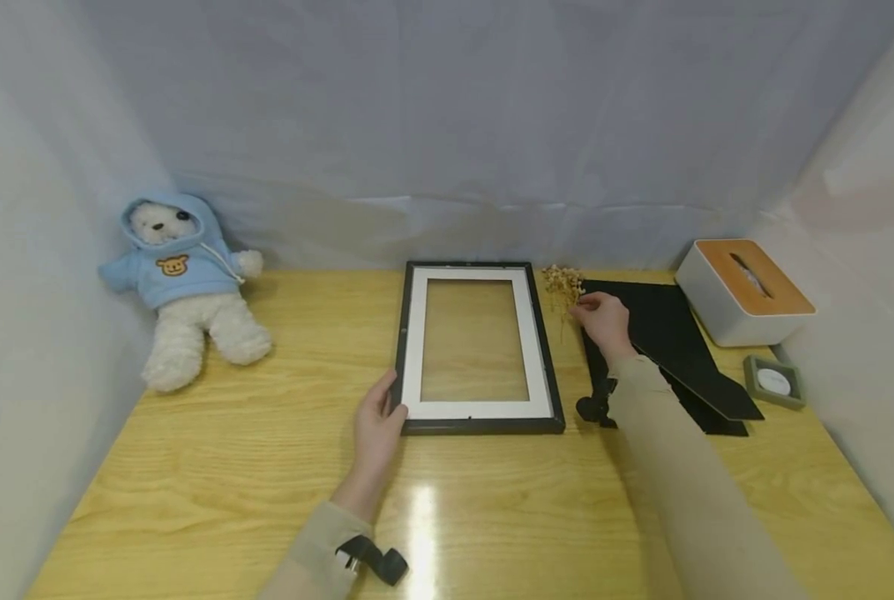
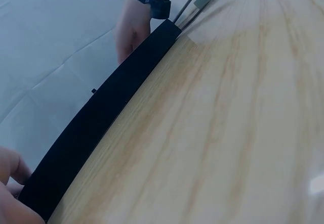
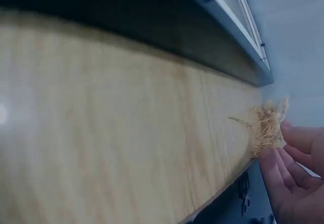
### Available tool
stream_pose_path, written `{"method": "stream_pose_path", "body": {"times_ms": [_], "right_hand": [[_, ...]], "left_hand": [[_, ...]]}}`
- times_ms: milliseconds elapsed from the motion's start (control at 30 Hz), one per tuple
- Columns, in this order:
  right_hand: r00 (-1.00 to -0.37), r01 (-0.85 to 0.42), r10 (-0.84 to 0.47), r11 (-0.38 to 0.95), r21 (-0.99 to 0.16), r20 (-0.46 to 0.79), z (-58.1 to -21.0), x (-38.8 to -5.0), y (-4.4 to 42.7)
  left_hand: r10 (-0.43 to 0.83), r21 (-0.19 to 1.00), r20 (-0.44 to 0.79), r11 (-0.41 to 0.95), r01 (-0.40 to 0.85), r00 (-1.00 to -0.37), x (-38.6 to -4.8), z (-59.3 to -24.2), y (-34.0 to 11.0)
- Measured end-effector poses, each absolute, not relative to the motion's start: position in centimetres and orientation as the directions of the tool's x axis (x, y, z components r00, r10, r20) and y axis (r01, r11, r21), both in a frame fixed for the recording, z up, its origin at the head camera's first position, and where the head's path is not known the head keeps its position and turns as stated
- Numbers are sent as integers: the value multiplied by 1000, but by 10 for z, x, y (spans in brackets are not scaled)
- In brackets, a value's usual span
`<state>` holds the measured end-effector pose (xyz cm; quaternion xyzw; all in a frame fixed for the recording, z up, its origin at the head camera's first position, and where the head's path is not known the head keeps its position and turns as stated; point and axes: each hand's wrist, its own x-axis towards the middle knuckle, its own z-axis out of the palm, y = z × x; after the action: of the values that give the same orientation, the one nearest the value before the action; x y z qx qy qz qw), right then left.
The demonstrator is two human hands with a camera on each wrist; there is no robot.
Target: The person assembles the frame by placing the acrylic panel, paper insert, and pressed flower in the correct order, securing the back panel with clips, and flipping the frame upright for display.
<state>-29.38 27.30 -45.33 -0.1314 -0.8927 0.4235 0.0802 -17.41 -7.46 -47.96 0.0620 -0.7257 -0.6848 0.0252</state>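
A black picture frame (image 1: 484, 426) with a white mat (image 1: 414, 350) lies flat on the wooden table. My left hand (image 1: 379, 421) grips its lower left corner, the thumb on top; the left wrist view shows the frame's dark side (image 2: 101, 118) running away from that hand. Just right of the frame is a small bunch of tan dried flowers (image 1: 563, 283) with thin stems. Thumb and fingertips of my right hand (image 1: 604, 321) pinch at the bunch's right side. In the right wrist view the dried flowers (image 3: 266, 125) show at those fingertips, which partly hide them.
Black boards (image 1: 652, 321) lie stacked askew under and beside my right forearm. A white tissue box (image 1: 716, 304) with an orange top and a small grey-green tray (image 1: 796, 400) holding a round white item stand at the right. A plush bear (image 1: 184, 292) in a blue hoodie sits at the left.
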Motion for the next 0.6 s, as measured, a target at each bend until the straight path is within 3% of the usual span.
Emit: {"method": "stream_pose_path", "body": {"times_ms": [167, 600], "right_hand": [[-943, 201, 334, 587, -784, 8, -456, -304, 274], [-948, 220, 316, 721, -657, 29, -456, -312, 273]], "left_hand": [[-130, 996, -63, 50, -70, -989, -173, -479, -76], [-120, 1000, -30, 3, -31, -992, -172, -482, -76]]}}
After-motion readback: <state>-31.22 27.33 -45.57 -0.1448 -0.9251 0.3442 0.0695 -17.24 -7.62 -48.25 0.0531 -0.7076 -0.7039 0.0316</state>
